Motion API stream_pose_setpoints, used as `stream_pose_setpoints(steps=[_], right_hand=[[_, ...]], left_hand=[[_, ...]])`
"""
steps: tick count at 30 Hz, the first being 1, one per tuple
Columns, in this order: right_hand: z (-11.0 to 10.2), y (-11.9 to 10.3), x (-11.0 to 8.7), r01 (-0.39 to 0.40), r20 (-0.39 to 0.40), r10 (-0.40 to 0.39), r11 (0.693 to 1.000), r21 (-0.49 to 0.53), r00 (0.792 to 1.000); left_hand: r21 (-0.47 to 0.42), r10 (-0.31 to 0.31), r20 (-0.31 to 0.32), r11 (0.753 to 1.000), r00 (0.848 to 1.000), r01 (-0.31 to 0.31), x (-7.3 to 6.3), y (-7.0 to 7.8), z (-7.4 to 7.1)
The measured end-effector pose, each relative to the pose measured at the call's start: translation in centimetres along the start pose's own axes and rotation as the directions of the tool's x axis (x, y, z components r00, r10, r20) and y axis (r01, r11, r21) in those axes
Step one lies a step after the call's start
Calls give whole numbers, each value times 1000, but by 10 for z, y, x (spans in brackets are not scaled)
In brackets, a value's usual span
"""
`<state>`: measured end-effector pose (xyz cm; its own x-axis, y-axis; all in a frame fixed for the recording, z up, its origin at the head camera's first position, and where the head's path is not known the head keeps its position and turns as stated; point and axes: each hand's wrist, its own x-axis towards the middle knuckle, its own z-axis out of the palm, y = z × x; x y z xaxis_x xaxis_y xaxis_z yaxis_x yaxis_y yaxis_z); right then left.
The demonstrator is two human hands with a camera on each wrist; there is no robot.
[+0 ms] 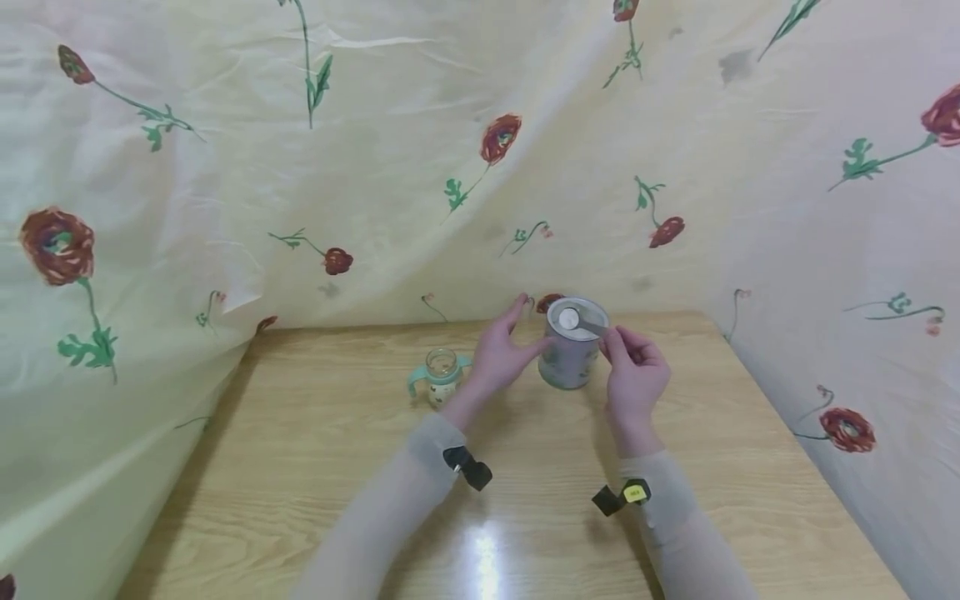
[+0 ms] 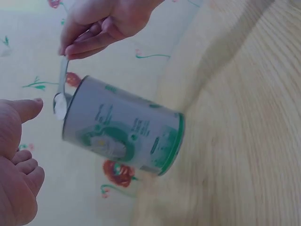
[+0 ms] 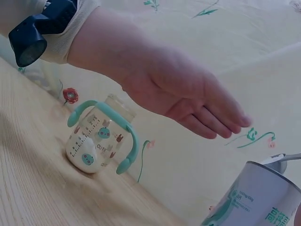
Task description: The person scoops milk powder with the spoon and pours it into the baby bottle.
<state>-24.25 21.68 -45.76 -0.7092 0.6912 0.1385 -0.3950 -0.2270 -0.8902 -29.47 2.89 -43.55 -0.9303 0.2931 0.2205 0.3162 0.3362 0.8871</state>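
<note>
My right hand pinches the handle of a measuring scoop between thumb and fingers. White powder fills the scoop's bowl, which lies over the open top of a milk powder can. In the left wrist view the heaped scoop appears right at the rim of the can. Just left of the can, my left hand is held with its fingers extended and nothing in its grip. A baby bottle without a lid stands upright behind the left wrist.
The can and bottle stand toward the back of a wooden table. Behind and at both sides hangs a pale cloth printed with red flowers. The bottle has two turquoise handles and printed markings.
</note>
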Motion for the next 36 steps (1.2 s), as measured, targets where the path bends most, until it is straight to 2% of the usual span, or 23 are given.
stream_pose_setpoints(steps=[3, 7, 11, 15, 18, 25, 28, 32, 36], right_hand=[[3, -1, -1, 4, -2, -4, 1000, 7, 1000], [8, -3, -3, 3, -6, -3, 999, 50, 1000], [12, -5, -6, 9, -9, -8, 995, 98, 1000], [18, -7, -10, 7, 12, -8, 995, 96, 1000], [23, -7, -13, -27, 30, 24, 994, 106, 999], [35, -10, -20, -138, 54, 130, 970, 198, 990], [39, -10, -23, -176, 71, 164, 958, 228, 984], [44, -9, -28, -218, 97, 202, 952, 214, 975], [50, -6, -36, -243, 142, 221, 957, 158, 965]], left_hand=[[13, 19, -1, 1000, 1000, -19, -3, -3, -13], [30, 86, 1, 996, 996, -85, -7, -6, -29], [3, 122, -11, 993, 992, -122, -14, -9, -45], [-45, 159, -50, 986, 986, -161, -23, -18, -63], [-60, 187, -85, 980, 979, -192, -28, -27, -75], [-131, 168, -164, 973, 972, -190, -44, -48, -103], [-135, 156, -190, 974, 969, -184, -50, -58, -113], [-139, 133, -181, 977, 974, -160, -58, -72, -125], [-128, 104, -134, 984, 986, -121, -63, -87, -132]])
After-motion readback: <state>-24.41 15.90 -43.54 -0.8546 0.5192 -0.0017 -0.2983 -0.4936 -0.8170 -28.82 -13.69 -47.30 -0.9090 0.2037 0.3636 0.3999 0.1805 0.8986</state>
